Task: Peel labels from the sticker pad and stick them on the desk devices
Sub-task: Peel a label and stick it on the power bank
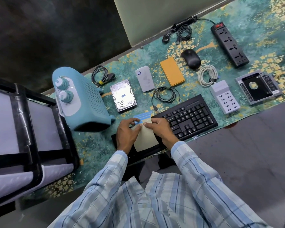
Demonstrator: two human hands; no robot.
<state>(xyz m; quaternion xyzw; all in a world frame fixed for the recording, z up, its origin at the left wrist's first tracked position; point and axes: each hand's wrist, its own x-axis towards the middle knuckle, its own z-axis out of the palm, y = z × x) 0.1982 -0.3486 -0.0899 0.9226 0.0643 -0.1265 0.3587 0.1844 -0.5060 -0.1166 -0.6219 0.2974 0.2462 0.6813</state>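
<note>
Head view: one picture, looking down on a patterned teal mat [92,145].
Hands: two. The left hand [127,133] and the right hand [161,130] both pinch the sticker pad [146,137], thumbs and fingertips closed on its upper part.
Sticker pad: one, held just above the mat's near edge, at the near-left end of the keyboard [190,116]; cream backing bare below, blue label strips [142,116] remaining at the far end.
Keyboards: one, black, lying diagonally.
Hard drives: one bare drive [123,95], carrying one small blue label [123,95].
Heaters: one, light blue [82,99], with two knobs, left of the hard drive.
Cases: one white [145,79], one orange [172,71], side by side.
Mice: one, black [191,58].
Power strips: one, black [229,44], four sockets.
USB hubs: one, white [224,97].
Drive caddies: one [257,87], far right.
Coiled cables: four counted; the far bundle [183,31] may hold more than one.
</note>
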